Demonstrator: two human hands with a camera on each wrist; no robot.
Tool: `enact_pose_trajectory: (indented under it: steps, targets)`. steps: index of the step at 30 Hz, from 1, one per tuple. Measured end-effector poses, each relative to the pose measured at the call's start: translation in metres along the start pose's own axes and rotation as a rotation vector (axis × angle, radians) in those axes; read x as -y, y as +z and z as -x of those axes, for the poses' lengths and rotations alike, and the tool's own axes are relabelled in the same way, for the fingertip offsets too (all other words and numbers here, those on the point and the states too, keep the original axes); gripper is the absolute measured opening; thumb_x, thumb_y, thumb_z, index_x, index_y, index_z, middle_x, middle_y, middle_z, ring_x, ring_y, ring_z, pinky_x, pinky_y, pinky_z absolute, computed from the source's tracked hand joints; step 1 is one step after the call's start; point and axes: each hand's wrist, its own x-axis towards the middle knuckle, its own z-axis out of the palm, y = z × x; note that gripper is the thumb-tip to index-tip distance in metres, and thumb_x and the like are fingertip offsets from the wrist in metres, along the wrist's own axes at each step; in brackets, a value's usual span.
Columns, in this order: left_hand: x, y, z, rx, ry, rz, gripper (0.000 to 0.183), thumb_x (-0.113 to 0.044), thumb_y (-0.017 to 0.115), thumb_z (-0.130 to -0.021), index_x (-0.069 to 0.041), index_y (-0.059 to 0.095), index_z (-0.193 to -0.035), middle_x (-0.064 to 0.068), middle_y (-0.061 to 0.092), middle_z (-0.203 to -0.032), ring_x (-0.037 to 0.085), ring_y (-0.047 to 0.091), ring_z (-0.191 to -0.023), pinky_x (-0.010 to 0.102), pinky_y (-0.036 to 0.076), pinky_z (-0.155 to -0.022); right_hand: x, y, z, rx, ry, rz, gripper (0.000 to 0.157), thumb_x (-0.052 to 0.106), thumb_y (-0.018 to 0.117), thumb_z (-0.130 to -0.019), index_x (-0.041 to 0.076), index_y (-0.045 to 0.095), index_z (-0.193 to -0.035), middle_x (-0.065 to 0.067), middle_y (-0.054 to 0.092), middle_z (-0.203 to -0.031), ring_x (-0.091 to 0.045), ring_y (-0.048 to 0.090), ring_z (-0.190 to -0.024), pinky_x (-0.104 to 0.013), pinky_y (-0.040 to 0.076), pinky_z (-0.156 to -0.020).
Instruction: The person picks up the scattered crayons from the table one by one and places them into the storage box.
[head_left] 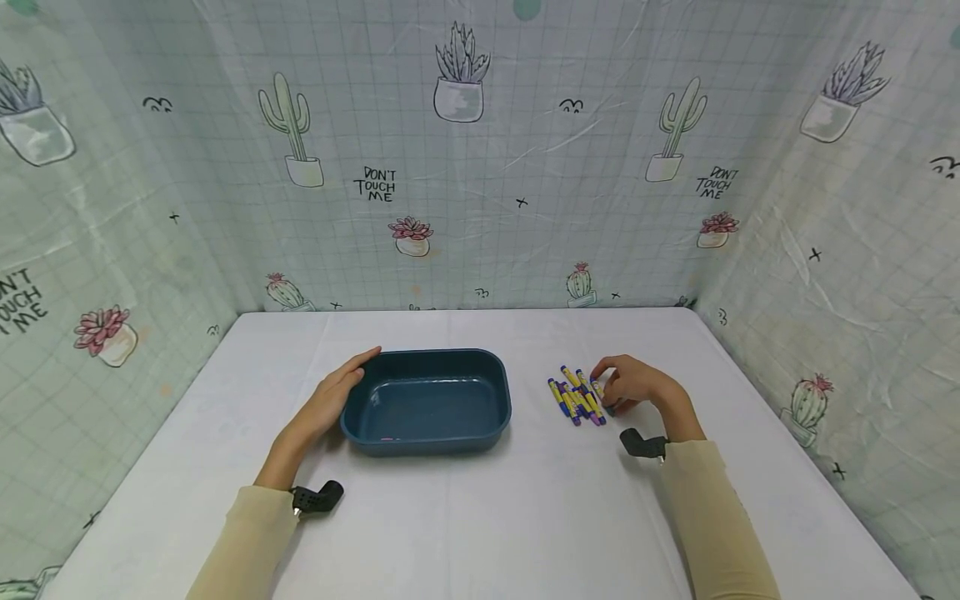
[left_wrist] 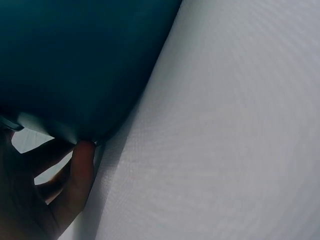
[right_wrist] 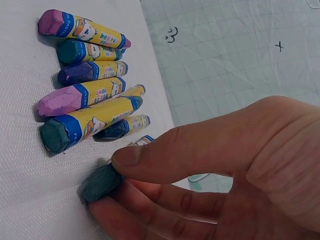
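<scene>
On the table's left half sits a dark teal rectangular tray (head_left: 431, 447). My left hand (head_left: 327, 404) rests against its left side with fingers fairly straight; in the left wrist view the thumb (left_wrist: 81, 167) touches the tray's outer wall. To the tray's right lies a loose cluster of oil pastels (head_left: 573, 398) in yellow and blue wrappers, some overlapping. My right hand (head_left: 637, 385) is at the cluster's right edge, pinching a dark green oil pastel (right_wrist: 102, 182) between thumb and fingers, low over the cloth. Nearby lie a pink oil pastel (right_wrist: 62, 101) and a teal-tipped oil pastel (right_wrist: 92, 124).
A white cloth covers the table (head_left: 480, 533). Behind and on both sides hang cactus-printed curtains (head_left: 517, 167). A small pinkish spot (head_left: 387, 439) shows inside the tray near its front wall. Black wrist cameras sit on both wrists.
</scene>
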Motion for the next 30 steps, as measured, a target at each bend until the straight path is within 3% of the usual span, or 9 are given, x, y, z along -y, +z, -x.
enact_pose_trajectory:
  steps: [30]
  targets:
    - [-0.0007, 0.0007, 0.0004, -0.001, 0.009, 0.008, 0.049, -0.029, 0.028, -0.115, -0.024, 0.034, -0.163, 0.008, 0.028, -0.171, 0.039, 0.018, -0.160, 0.070, 0.014, -0.126, 0.0014, -0.0007, 0.0005, -0.015, 0.010, 0.012, 0.053, 0.003, 0.071, -0.088, 0.002, 0.055, -0.138, -0.017, 0.062, -0.106, -0.022, 0.064, -0.083, -0.034, 0.064, -0.076]
